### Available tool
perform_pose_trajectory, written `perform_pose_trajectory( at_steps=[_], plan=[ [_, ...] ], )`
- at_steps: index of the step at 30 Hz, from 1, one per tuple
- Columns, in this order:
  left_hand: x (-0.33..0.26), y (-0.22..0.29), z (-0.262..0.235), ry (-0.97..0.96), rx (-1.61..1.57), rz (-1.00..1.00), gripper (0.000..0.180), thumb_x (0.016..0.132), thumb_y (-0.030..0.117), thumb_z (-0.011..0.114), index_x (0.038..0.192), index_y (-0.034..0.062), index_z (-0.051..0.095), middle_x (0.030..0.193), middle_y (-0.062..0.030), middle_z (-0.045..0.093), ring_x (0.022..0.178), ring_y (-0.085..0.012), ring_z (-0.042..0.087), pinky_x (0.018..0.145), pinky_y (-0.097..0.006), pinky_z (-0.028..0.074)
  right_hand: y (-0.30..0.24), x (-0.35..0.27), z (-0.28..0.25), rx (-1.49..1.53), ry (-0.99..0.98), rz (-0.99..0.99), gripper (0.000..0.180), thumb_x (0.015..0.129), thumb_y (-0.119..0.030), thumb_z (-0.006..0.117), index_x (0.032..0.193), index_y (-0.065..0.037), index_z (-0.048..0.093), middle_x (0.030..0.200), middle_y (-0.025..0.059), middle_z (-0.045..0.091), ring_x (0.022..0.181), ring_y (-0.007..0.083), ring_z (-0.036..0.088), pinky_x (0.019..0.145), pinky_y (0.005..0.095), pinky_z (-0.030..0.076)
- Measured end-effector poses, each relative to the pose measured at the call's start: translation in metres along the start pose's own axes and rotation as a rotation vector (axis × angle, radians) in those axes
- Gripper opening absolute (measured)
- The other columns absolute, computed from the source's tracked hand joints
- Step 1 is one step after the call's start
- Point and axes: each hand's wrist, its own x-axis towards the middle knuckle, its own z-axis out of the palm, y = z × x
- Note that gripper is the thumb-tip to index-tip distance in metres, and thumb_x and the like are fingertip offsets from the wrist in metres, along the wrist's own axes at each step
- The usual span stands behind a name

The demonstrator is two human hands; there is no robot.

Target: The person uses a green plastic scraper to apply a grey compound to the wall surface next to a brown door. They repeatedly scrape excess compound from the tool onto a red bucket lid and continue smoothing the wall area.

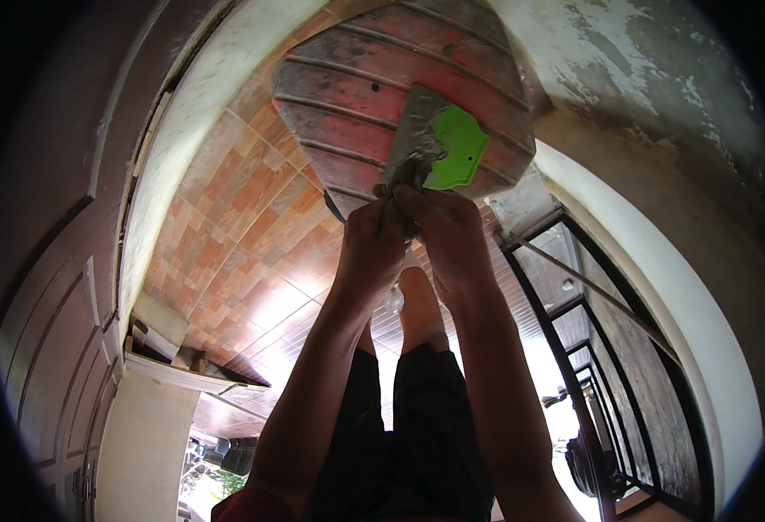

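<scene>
Both hands meet at the near edge of a red, grey-stained ridged board (pixel 339 83), wide with cut-off corners. My left hand (pixel 372 228) and my right hand (pixel 445 224) are closed, their fingertips pinched together side by side. A dark, grey-smeared bit shows at the fingertips; what exactly they grip is hidden. Just beyond them, a flat green plastic scraper (pixel 463 150) lies on the board. Wet grey paste (pixel 413 117) covers its left part and reaches down to the fingers.
Beneath the board is a wood-patterned tile floor (pixel 252 187). A panelled brown door (pixel 47 374) stands at the left. Rough, peeling plaster wall (pixel 661 65) rises at the upper right, and a black-framed window (pixel 609 331) is at the right. My legs (pixel 422 317) are below my hands.
</scene>
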Motion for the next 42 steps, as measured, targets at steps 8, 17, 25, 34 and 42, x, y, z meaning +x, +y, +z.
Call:
perform_pose_trajectory(
  at_steps=[8, 17, 25, 34, 42],
  plan=[
    [-0.008, 0.003, 0.007, 0.046, -0.247, -0.115, 0.029, 0.095, 0.025, 0.038, 0.084, 0.0041, 0.056, 0.066, -0.0020, 0.054, 0.054, -0.0087, 0.051, 0.046, -0.023, 0.038, -0.005, 0.000, 0.012, -0.082, 0.125, 0.024, 0.020, 0.087, -0.013, 0.060, 0.084, 0.005, 0.067, 0.067, 0.0078, 0.064, 0.060, 0.0100, 0.060, 0.054, 0.0235, 0.047],
    [-0.012, -0.013, 0.009, -0.028, -0.929, -0.334, 0.031, 0.099, 0.036, 0.038, 0.103, 0.0113, 0.056, 0.072, 0.0028, 0.057, 0.053, -0.0058, 0.054, 0.043, -0.022, 0.043, -0.008, 0.003, 0.010, -0.364, 0.045, 0.038, 0.028, 0.087, -0.019, 0.061, 0.073, 0.005, 0.065, 0.056, 0.0099, 0.059, 0.052, 0.0121, 0.056, 0.051, 0.0285, 0.044],
    [0.009, -0.016, 0.021, -0.068, -0.965, -0.336, 0.031, 0.098, 0.035, 0.044, 0.112, 0.0090, 0.054, 0.087, 0.0008, 0.060, 0.072, -0.0055, 0.060, 0.057, -0.021, 0.049, -0.014, 0.016, 0.012, -0.471, 0.215, -0.063, 0.021, 0.085, -0.018, 0.062, 0.081, 0.002, 0.069, 0.065, 0.0038, 0.062, 0.059, 0.0080, 0.057, 0.053, 0.0251, 0.043],
    [0.043, 0.012, 0.036, -0.035, -0.869, -0.257, 0.040, 0.099, 0.040, 0.039, 0.113, 0.0058, 0.053, 0.097, -0.0050, 0.059, 0.084, -0.0111, 0.060, 0.070, -0.027, 0.051, -0.023, 0.057, 0.013, -0.412, 0.241, -0.177, 0.033, 0.086, -0.028, 0.062, 0.080, 0.003, 0.071, 0.063, 0.0181, 0.064, 0.060, 0.0206, 0.062, 0.059, 0.0347, 0.047],
    [0.047, 0.017, 0.042, 0.072, -0.879, -0.221, 0.040, 0.099, 0.039, 0.039, 0.112, 0.0030, 0.051, 0.095, -0.0068, 0.058, 0.083, -0.0133, 0.059, 0.071, -0.028, 0.051, -0.019, 0.068, 0.014, -0.499, 0.272, -0.144, 0.017, 0.085, -0.010, 0.061, 0.084, 0.005, 0.069, 0.072, 0.0102, 0.067, 0.062, 0.0133, 0.062, 0.057, 0.0263, 0.048]
  ],
)
